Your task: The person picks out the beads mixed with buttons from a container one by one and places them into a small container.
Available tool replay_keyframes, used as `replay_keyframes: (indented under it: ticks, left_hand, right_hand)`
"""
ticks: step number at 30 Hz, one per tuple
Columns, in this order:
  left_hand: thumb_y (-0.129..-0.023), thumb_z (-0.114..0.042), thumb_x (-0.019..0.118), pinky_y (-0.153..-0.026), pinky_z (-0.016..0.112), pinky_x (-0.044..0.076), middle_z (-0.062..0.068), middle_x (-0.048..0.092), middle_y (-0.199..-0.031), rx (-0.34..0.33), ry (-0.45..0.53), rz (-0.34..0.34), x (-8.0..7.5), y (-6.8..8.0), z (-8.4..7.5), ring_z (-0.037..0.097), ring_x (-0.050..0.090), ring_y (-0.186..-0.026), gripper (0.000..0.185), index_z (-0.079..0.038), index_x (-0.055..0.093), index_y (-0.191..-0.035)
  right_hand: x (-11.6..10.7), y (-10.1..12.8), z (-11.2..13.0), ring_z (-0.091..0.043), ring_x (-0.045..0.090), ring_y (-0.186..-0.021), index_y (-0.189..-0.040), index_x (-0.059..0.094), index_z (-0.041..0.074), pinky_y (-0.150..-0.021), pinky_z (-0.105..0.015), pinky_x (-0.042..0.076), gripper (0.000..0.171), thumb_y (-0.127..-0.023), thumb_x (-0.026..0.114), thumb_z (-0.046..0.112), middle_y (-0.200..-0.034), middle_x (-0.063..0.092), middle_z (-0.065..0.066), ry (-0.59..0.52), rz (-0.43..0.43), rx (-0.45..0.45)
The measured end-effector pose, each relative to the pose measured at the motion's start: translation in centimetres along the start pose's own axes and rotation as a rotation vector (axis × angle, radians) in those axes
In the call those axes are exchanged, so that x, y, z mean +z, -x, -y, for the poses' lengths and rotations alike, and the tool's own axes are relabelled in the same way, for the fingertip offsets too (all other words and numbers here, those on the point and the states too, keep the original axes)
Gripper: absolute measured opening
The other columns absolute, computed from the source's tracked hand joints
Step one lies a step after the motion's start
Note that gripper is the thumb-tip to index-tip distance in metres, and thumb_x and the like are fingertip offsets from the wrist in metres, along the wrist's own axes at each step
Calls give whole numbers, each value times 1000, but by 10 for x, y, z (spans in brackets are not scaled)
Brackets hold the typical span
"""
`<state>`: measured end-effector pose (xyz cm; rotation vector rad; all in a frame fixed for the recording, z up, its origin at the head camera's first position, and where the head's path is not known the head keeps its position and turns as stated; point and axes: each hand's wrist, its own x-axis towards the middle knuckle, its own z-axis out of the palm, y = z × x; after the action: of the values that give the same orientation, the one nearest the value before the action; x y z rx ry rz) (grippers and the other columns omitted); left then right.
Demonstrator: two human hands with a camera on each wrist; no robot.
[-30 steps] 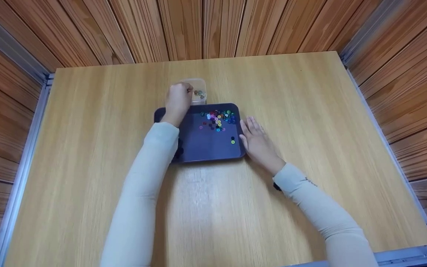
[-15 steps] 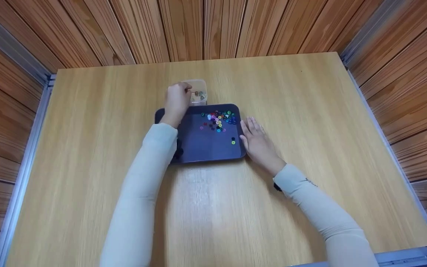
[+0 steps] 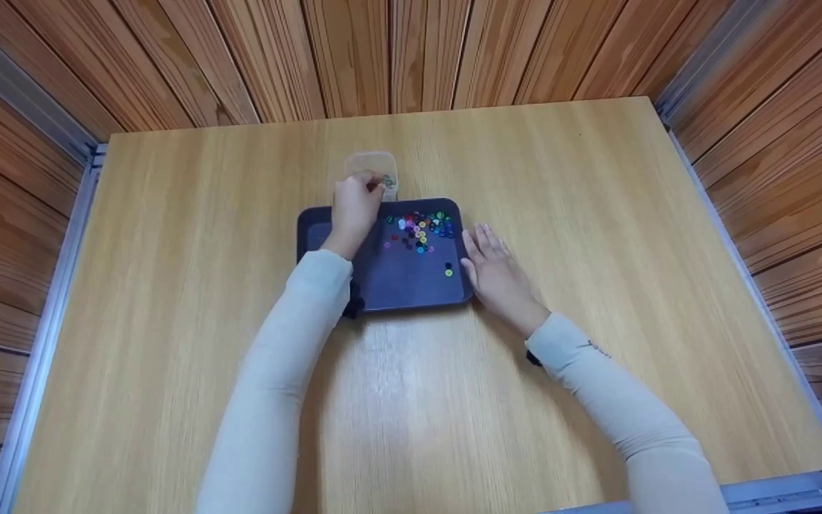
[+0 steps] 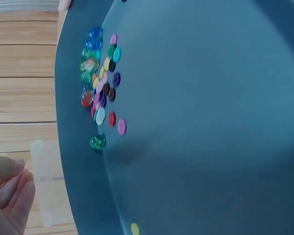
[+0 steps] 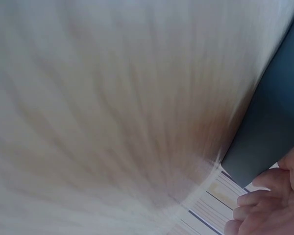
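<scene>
The wooden table (image 3: 168, 285) is the biggest thing in front of me, and both my arms in light sleeves reach over it from the near edge. On it, a little past the middle, lies the dark tray (image 3: 397, 282), flat. Behind its far edge, just touching or almost touching it, stands the small clear container (image 3: 370, 163) with some beads inside.

My left arm goes forward over the left part of the tray. My left hand (image 3: 355, 207) is above the far left corner of the tray, at the near rim of the container, with the knuckles up and the fingers curled together. Whether it pinches a bead I cannot tell; the fingertips hide this. In the left wrist view my fingers (image 4: 12, 193) are bent loosely beside the tray rim, and I see nothing between them.

My right arm comes in from the right at an angle. My right hand (image 3: 498, 275) lies flat on the table, palm down, fingers straight and a little spread, its inner side against the right edge of the tray. It holds nothing.

The colourful beads (image 3: 419, 228) lie in 1 loose group in the far right part of the tray. The yellow bead (image 3: 448, 273) lies alone nearer to me, close to my right hand.
</scene>
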<state>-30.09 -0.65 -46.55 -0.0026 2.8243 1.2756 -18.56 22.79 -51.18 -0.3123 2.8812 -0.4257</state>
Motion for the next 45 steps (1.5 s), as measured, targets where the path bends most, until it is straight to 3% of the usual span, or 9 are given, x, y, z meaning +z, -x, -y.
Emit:
replay_keyframes:
  ticks: [12, 19, 26, 31, 38, 42, 45]
  left_hand:
    - [-95, -6, 63, -91, 31, 56, 11, 74, -114, 81, 111, -14, 19, 14, -10, 21, 68, -104, 22, -3, 73, -114]
    - [-95, -6, 64, -93, 31, 54, 12, 73, -116, 67, 181, 78, 41, 22, -12, 21, 68, -106, 23, -2, 72, -116]
    - [-95, -7, 64, -98, 30, 53, 8, 73, -119, 53, 161, 146, 59, 30, -11, 18, 67, -112, 22, -5, 73, -116]
    - [-94, -7, 65, -95, 32, 54, 10, 74, -116, 72, 151, 165, 69, 34, -11, 20, 68, -107, 22, -3, 73, -114]
    - [-92, -7, 68, -104, 47, 49, 9, 74, -116, 29, 156, 179, 83, 39, -10, 21, 67, -110, 23, -6, 74, -113]
    - [-91, -5, 68, -99, 34, 52, 11, 74, -116, 43, 149, 170, 90, 41, -8, 22, 67, -112, 24, -3, 74, -114]
    - [-91, -5, 68, -99, 32, 52, 10, 74, -116, 32, 144, 153, 94, 42, -7, 21, 67, -113, 24, -4, 74, -114]
  right_hand:
    - [0, 0, 0, -35, 8, -155, -157, 19, 5, -126, -49, 11, 56, -109, 30, 30, -166, 12, -20, -6, -12, -4]
    - [0, 1, 1, -34, 8, -155, -158, 18, 6, -126, -50, 11, 56, -109, 29, 32, -166, 11, -18, -12, -9, 15]
    - [-1, -1, 2, -32, 5, -156, -159, 16, 8, -126, -48, 9, 57, -109, 27, 34, -167, 8, -17, -8, 24, 21]
    - [-1, -2, 1, -32, 6, -156, -158, 17, 7, -126, -48, 10, 57, -109, 28, 33, -167, 8, -17, -8, 18, 20]
    - [-1, -2, 0, -33, 7, -155, -158, 17, 7, -126, -49, 11, 57, -109, 28, 33, -167, 10, -18, 17, 13, 8]
    - [-1, -1, 0, -34, 10, -155, -157, 20, 5, -125, -50, 14, 56, -109, 31, 31, -166, 12, -20, 12, -12, -5]
    - [-1, 0, 0, -35, 11, -155, -157, 22, 5, -125, -51, 15, 55, -109, 32, 30, -166, 14, -20, 4, -29, -15]
